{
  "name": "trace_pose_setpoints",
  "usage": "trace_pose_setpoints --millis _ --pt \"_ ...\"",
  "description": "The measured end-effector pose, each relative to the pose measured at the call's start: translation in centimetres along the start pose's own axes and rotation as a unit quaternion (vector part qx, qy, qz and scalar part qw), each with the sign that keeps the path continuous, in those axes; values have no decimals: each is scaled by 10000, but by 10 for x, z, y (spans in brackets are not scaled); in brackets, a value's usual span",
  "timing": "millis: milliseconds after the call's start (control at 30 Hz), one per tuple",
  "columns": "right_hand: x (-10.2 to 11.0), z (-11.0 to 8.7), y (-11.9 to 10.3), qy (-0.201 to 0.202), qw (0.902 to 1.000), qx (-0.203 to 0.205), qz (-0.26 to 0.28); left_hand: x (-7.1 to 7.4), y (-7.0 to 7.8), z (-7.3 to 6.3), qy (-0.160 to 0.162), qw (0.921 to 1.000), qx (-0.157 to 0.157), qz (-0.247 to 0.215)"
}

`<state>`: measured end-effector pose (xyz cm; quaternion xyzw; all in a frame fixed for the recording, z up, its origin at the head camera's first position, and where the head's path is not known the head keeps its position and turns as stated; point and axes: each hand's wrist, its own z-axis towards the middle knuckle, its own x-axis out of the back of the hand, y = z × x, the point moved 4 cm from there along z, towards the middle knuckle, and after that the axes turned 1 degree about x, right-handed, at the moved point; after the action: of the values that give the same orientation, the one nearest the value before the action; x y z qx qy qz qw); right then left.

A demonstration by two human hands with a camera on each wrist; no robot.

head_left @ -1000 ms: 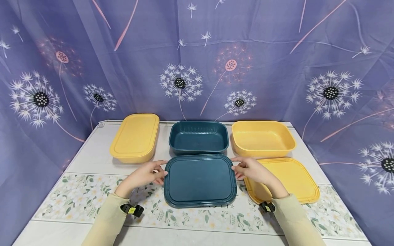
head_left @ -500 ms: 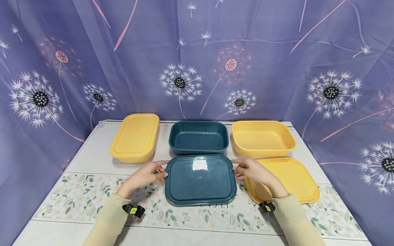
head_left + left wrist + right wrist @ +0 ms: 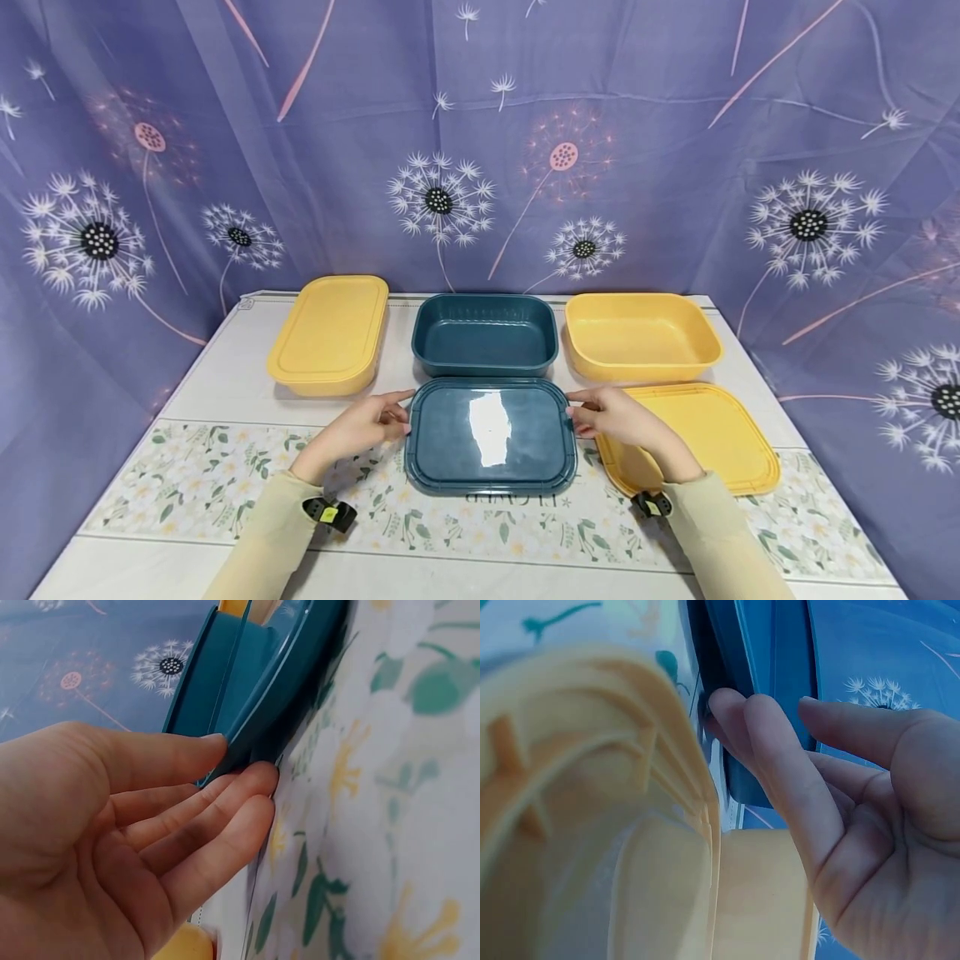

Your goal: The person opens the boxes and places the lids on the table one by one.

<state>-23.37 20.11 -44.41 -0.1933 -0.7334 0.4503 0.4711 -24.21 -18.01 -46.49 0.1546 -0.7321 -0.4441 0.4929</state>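
Note:
Between my two hands is a dark teal lid, its glossy face up and a bright reflection across it. My left hand pinches the lid's left edge near the far corner; in the left wrist view the thumb is on the rim and the other fingers reach underneath. My right hand grips the opposite edge the same way. Right behind the lid stands a matching teal box, uncovered.
A yellow box with its lid on stands at the back left. At the back right is an uncovered yellow box, with a yellow lid lying in front, partly under my right forearm. A purple curtain hangs behind the table.
The teal lid's near edge has shifted away from me, uncovering printed letters on the tablecloth. A bright reflection has appeared and grown on its face. My left hand has edged slightly rightward.

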Motion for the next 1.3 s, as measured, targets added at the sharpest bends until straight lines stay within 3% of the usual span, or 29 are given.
trace_pose_setpoints --millis 167,1300 --pt "-1 0 0 12 9997 -60 -216 -1 1 0 5 10000 55 60" --pt "3 -4 2 -96 9990 -115 -421 -3 2 0 69 9998 103 164"
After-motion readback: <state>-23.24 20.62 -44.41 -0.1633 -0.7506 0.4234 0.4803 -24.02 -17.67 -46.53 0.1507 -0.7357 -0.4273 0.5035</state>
